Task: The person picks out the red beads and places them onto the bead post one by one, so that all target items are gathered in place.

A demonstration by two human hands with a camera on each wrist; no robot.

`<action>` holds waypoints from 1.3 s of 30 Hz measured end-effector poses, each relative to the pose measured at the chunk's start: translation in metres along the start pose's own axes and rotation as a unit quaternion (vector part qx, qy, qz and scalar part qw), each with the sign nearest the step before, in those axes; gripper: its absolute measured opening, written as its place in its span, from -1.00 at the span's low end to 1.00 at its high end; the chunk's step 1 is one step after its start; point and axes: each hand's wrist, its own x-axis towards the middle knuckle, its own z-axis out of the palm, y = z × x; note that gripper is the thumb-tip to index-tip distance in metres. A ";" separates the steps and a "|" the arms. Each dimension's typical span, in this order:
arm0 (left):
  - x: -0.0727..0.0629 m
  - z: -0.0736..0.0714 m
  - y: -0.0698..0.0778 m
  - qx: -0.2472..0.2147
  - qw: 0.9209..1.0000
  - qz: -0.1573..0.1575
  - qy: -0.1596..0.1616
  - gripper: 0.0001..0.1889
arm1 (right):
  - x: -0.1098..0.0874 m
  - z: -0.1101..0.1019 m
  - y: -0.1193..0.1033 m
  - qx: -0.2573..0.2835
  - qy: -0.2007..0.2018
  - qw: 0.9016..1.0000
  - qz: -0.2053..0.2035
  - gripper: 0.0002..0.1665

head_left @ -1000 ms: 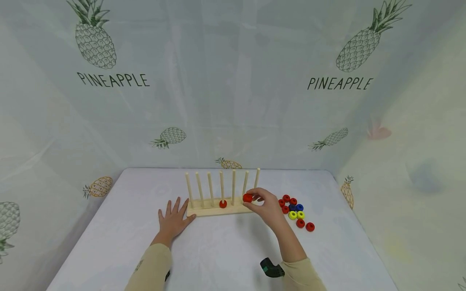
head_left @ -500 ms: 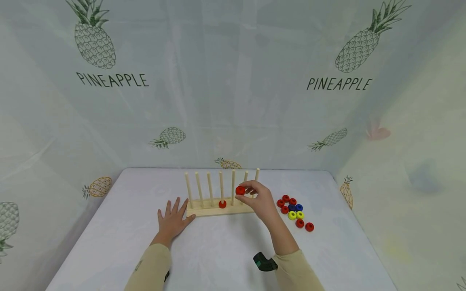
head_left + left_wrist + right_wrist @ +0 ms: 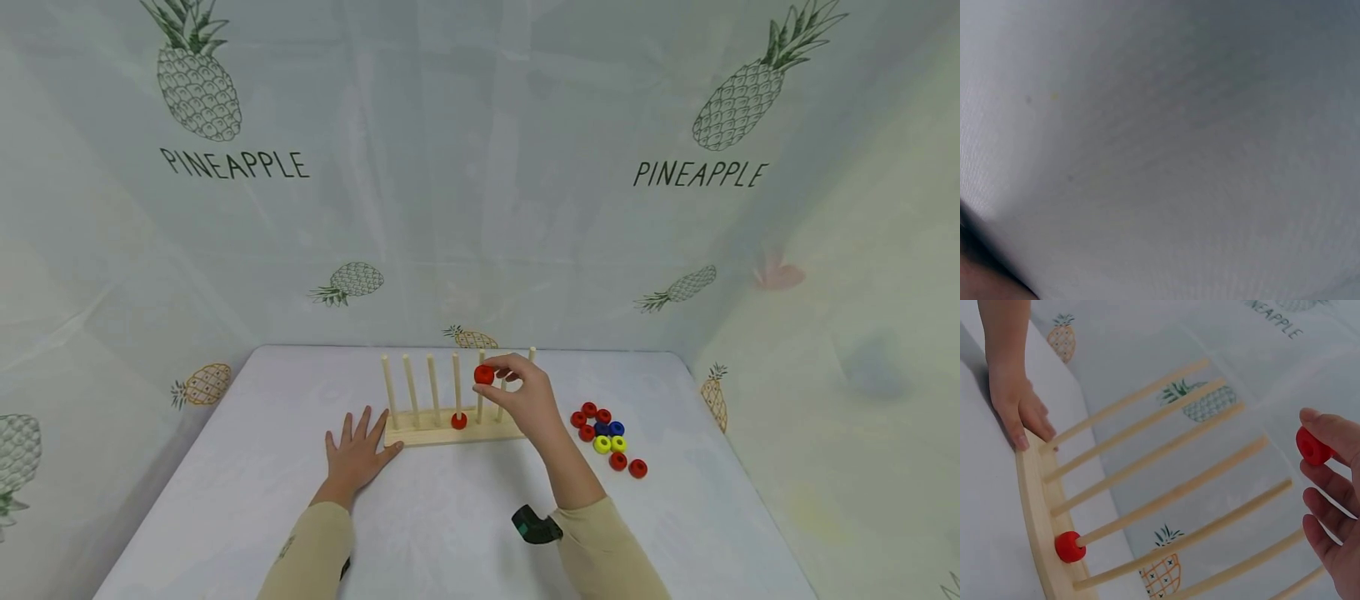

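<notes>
One red bead (image 3: pixel 483 375) is off the pegs, near the fifth from left, pinched between thumb and fingers of the right hand (image 3: pixel 528 396); gripping its sides leaves the hole uncovered. Rack (image 3: pixel 438 437): seven pegs (image 3: pixel 434 392), a seated red bead (image 3: pixel 459 422) on the fourth. Left hand (image 3: pixel 356 457), at the rack's 9 o'clock: fingers spread against its end, presumably steadying it. Ten loose beads (image 3: pixel 602 430) at 3 o'clock on the tabletop (image 3: pixel 442 517), apparently kept within right-hand reach. Backdrop (image 3: pixel 480 208) reads "PINEAPPLE" at 10 and 2 o'clock. No brand legible.
</notes>
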 end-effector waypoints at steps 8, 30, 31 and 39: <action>-0.001 0.001 -0.001 0.000 1.000 0.000 0.007 -0.10 | 0.009 0.004 -0.007 0.005 -0.003 1.000 0.000 -0.56; -0.001 -0.001 0.002 0.000 1.000 -0.010 -0.007 -0.10 | 0.034 0.012 -0.007 0.027 -0.009 0.998 0.053 -0.60; -0.001 0.000 0.002 0.000 1.000 -0.009 -0.005 -0.10 | 0.034 0.012 -0.007 0.029 -0.010 0.998 0.055 -0.60; -0.001 0.001 0.001 -0.002 1.000 -0.002 0.008 -0.11 | 0.037 0.017 -0.006 0.011 -0.011 1.000 0.017 -0.61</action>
